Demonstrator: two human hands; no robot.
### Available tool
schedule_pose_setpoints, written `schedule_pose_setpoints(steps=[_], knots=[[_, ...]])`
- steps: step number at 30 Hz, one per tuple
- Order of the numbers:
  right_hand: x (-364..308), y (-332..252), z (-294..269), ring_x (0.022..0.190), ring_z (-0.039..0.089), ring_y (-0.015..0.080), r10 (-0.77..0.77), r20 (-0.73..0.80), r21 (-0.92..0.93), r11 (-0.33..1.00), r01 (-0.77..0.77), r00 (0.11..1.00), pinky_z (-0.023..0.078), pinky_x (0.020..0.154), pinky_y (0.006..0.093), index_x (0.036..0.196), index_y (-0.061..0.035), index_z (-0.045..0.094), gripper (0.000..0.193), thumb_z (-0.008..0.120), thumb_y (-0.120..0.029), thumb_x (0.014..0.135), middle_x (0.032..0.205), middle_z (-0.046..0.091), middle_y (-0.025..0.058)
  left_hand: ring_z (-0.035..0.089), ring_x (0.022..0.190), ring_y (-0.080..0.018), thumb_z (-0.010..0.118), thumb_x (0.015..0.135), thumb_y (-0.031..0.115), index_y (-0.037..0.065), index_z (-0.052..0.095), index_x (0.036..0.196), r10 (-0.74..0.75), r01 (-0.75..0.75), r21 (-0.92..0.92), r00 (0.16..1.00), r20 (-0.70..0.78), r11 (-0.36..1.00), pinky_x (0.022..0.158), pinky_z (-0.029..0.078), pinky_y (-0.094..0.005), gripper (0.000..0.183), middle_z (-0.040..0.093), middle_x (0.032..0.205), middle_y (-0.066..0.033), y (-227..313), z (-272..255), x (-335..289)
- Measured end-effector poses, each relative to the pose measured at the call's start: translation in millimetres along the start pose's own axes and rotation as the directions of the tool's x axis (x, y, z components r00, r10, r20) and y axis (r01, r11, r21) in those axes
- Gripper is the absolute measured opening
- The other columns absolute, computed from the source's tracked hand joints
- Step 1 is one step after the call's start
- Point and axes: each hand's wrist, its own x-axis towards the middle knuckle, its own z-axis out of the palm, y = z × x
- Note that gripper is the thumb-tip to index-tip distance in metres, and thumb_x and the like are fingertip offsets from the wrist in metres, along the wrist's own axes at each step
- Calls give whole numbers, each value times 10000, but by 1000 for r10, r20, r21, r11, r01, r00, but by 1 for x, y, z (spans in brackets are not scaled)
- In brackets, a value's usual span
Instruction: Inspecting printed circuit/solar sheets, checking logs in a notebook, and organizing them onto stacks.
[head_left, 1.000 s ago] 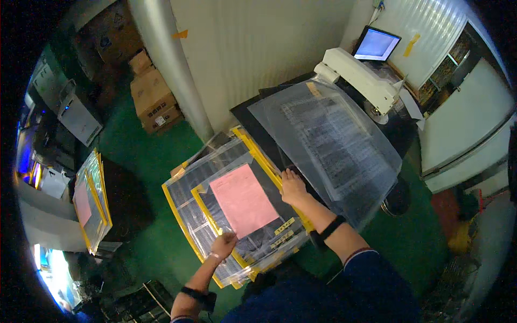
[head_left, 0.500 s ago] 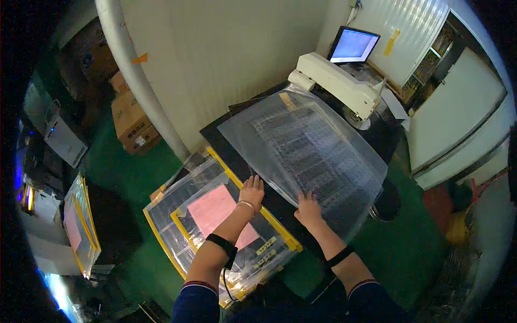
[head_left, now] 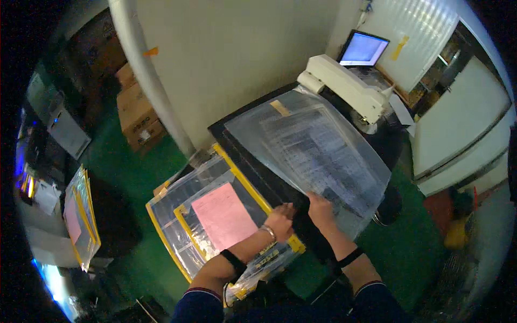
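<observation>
A large stack of clear plastic film sheets [head_left: 344, 145] with dense grey printing lies on the black tabletop [head_left: 245, 153]. My right hand [head_left: 321, 209] is closed at the near left edge of the film, its fingertips partly hidden. Beside it, to the left, my left hand [head_left: 281, 219] is over the table's near edge, by a yellow-taped border. Its fingers are dark and smeared, so their grip does not show clearly. Under my left forearm lies a pink paper sheet [head_left: 223, 212] inside a clear, yellow-edged plastic sleeve [head_left: 168, 220].
A white machine with a long arm [head_left: 350, 86] stands at the table's far end, near a lit monitor [head_left: 363, 49]. A pale pole [head_left: 145, 75] rises at the left beside cardboard boxes [head_left: 137, 113]. Another yellow-edged sleeve [head_left: 86, 215] stands at far left.
My left hand has moved right and nearer along the table edge, toward my right hand. My right hand has shifted slightly and its fingers have curled in at the film's edge.
</observation>
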Motion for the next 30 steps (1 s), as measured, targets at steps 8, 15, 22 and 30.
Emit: schedule_pose_setpoints(steps=[8,15,22,30], knots=[[-16,-2,18,843,546,351,88,145,139,984,-108,986,445,734,405,1047,-32,488,322,502,-16,725,953,564,171,369,1139,-317,502,735,206,-8,444,1144,13,-75,-229,965,-261,970,961,295,-397,465,363,1253,-186,4,16,-26],[-30,-97,-30,830,561,305,24,-185,326,945,39,982,455,730,331,934,-7,560,186,564,-65,758,941,575,142,429,1060,-345,550,666,136,56,518,1081,-498,494,-441,859,116,749,928,334,-394,424,461,1170,-137,-75,72,-231],[-170,-153,55,844,575,205,442,315,516,663,-542,840,460,704,306,977,-13,556,201,537,-53,781,928,582,114,495,953,-327,719,598,336,-53,243,1238,-889,916,-389,96,447,-97,817,413,-414,887,448,1111,-212,-159,221,-487],[-269,-196,113,835,571,201,566,809,546,-623,-560,159,471,759,349,1077,-26,469,382,596,-65,719,948,573,102,554,602,-203,625,726,267,81,498,1065,-523,674,-489,176,834,-554,608,466,-375,406,574,756,-62,-116,204,-462]])
